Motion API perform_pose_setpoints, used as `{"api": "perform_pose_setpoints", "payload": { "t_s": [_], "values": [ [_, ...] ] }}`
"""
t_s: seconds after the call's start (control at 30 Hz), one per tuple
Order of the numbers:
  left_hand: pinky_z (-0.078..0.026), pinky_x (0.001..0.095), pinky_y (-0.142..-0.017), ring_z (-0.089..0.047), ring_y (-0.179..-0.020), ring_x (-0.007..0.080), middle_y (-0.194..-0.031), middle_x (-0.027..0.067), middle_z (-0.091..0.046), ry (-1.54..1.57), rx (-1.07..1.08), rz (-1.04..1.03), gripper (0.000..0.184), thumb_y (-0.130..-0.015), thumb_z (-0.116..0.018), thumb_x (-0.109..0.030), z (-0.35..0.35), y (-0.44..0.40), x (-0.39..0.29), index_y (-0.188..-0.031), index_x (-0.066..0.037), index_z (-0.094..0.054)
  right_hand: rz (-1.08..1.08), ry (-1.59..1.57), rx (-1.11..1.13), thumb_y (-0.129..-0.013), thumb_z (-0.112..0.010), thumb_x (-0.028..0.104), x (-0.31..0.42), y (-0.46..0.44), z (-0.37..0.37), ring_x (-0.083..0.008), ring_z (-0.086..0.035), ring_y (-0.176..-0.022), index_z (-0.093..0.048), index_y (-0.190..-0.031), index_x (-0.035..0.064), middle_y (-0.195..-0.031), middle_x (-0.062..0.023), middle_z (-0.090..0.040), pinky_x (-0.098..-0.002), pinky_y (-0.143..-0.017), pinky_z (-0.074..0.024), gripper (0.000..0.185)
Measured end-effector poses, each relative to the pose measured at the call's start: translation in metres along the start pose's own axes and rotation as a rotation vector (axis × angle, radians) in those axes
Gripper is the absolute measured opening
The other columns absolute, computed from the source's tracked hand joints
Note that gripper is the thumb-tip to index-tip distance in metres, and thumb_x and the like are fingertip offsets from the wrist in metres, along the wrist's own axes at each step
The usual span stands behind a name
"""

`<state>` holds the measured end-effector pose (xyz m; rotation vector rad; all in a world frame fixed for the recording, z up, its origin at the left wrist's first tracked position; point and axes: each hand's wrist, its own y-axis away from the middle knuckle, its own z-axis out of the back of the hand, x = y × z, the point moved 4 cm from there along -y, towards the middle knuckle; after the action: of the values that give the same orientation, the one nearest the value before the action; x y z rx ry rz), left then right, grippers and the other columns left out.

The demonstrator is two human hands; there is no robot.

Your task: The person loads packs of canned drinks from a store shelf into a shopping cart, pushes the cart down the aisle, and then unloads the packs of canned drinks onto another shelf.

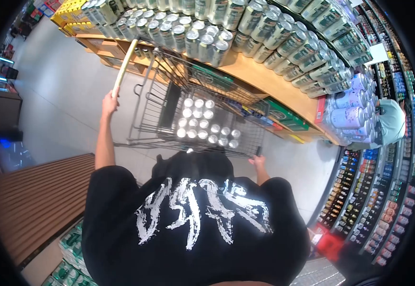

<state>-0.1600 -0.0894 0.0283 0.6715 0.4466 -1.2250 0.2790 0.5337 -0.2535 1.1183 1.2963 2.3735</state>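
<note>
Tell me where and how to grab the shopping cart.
Probably best by its pale handle, coming from the floor on your left, fingers wrapped around: it is a long, slim bar standing out beyond the wire basket.

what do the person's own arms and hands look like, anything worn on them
Loose, plain black short sleeves cover the upper arms, part of a black top with bold white brushstroke markings. Below them the forearms are bare. No glove shows on the left hand or right hand.
</note>
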Motion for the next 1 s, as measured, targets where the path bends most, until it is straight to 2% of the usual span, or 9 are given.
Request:
{"api": "perform_pose_setpoints", "payload": {
  "t_s": [0.13,0.17,0.27,0.47,0.57,0.67,0.73,0.87,1.0],
  "values": [
    [-0.047,0.0389,-0.054,-0.059,-0.052,0.0247,-0.057,0.0154,-0.057,-0.19,-0.235,-0.282,0.058,-0.091,-0.046,-0.059,0.0,-0.005,0.015,-0.084,-0.003,-0.061,0.121,0.227,-0.149,-0.084,-0.063,0.002,-0.005,0.001,-0.007,-0.0309,-0.067,-0.063,-0.037,-0.138,-0.0003,-0.102,-0.0203,-0.063,-0.0366,-0.05,-0.0607,0.06],
    [-0.047,0.0397,-0.056,-0.06,-0.054,0.0263,-0.058,0.0161,-0.058,-0.202,-0.199,-0.237,0.058,-0.091,-0.046,-0.059,0.001,-0.001,0.017,-0.084,-0.003,-0.061,0.123,0.348,-0.16,-0.084,-0.063,0.003,-0.006,0.004,0.003,-0.03,-0.067,-0.063,-0.038,-0.138,-0.0003,-0.1,-0.0197,-0.064,-0.0359,-0.049,-0.0605,0.06],
    [-0.047,0.0408,-0.062,-0.062,-0.06,0.0287,-0.06,0.0168,-0.059,-0.186,-0.108,-0.13,0.058,-0.092,-0.045,-0.058,0.013,0.014,0.014,-0.083,-0.003,-0.06,0.058,0.213,-0.02,-0.084,-0.064,0.005,-0.026,-0.028,0.01,-0.0276,-0.068,-0.065,-0.043,-0.135,0.0002,-0.096,-0.0181,-0.065,-0.0349,-0.048,-0.0601,0.055],
    [-0.046,0.039,-0.061,-0.062,-0.061,0.0248,-0.061,0.0131,-0.06,-0.114,-0.086,-0.051,0.056,-0.092,-0.045,-0.056,0.04,0.048,0.038,-0.081,-0.003,-0.059,0.059,0.37,-0.193,-0.085,-0.064,0.011,-0.057,-0.025,-0.007,-0.024,-0.07,-0.069,-0.05,-0.131,0.0025,-0.102,-0.0143,-0.066,-0.0321,-0.054,-0.0604,0.048],
    [-0.046,0.0393,-0.062,-0.062,-0.063,0.026,-0.062,0.013,-0.06,-0.078,-0.098,-0.042,0.055,-0.093,-0.045,-0.055,0.048,0.049,0.06,-0.082,-0.003,-0.058,0.067,0.498,-0.138,-0.085,-0.063,0.012,-0.06,-0.035,-0.011,-0.0214,-0.07,-0.068,-0.049,-0.132,0.0041,-0.099,-0.0113,-0.067,-0.0305,-0.054,-0.0599,0.05],
    [-0.045,0.0409,-0.063,-0.061,-0.067,0.0309,-0.067,0.0154,-0.062,-0.153,-0.11,-0.02,0.056,-0.092,-0.045,-0.056,0.056,0.04,0.083,-0.086,-0.002,-0.059,-0.045,0.406,-0.118,-0.085,-0.062,0.009,-0.047,-0.016,-0.019,-0.0206,-0.07,-0.071,-0.049,-0.133,0.0057,-0.094,-0.0122,-0.067,-0.0294,-0.052,-0.0589,0.05],
    [-0.046,0.043,-0.066,-0.062,-0.072,0.0346,-0.074,0.0179,-0.063,-0.197,-0.135,-0.012,0.057,-0.091,-0.045,-0.057,0.061,0.039,0.086,-0.09,-0.003,-0.061,0.045,0.477,-0.067,-0.085,-0.06,0.006,-0.043,-0.018,-0.024,-0.021,-0.07,-0.072,-0.05,-0.132,0.006,-0.094,-0.0134,-0.067,-0.0288,-0.052,-0.0582,0.048],
    [-0.047,0.0476,-0.073,-0.062,-0.086,0.0404,-0.087,0.022,-0.066,-0.326,-0.191,0.08,0.058,-0.091,-0.042,-0.06,0.075,0.051,0.067,-0.1,-0.006,-0.062,-0.084,-0.037,-0.059,-0.088,-0.05,-0.005,-0.022,0.031,-0.041,-0.0285,-0.059,-0.1,-0.05,-0.126,-0.0009,-0.114,-0.0186,-0.055,-0.041,-0.075,-0.059,0.038],
    [-0.048,0.0495,-0.078,-0.062,-0.093,0.0414,-0.092,0.0219,-0.066,-0.392,-0.219,0.09,0.057,-0.091,-0.038,-0.061,0.082,0.038,0.068,-0.108,-0.01,-0.059,-0.053,0.093,-0.056,-0.087,-0.054,-0.001,-0.008,0.051,-0.056,-0.0248,-0.062,-0.083,-0.056,-0.107,-0.0034,-0.096,-0.0141,-0.059,-0.0384,-0.071,-0.0587,0.019]
  ]
}}
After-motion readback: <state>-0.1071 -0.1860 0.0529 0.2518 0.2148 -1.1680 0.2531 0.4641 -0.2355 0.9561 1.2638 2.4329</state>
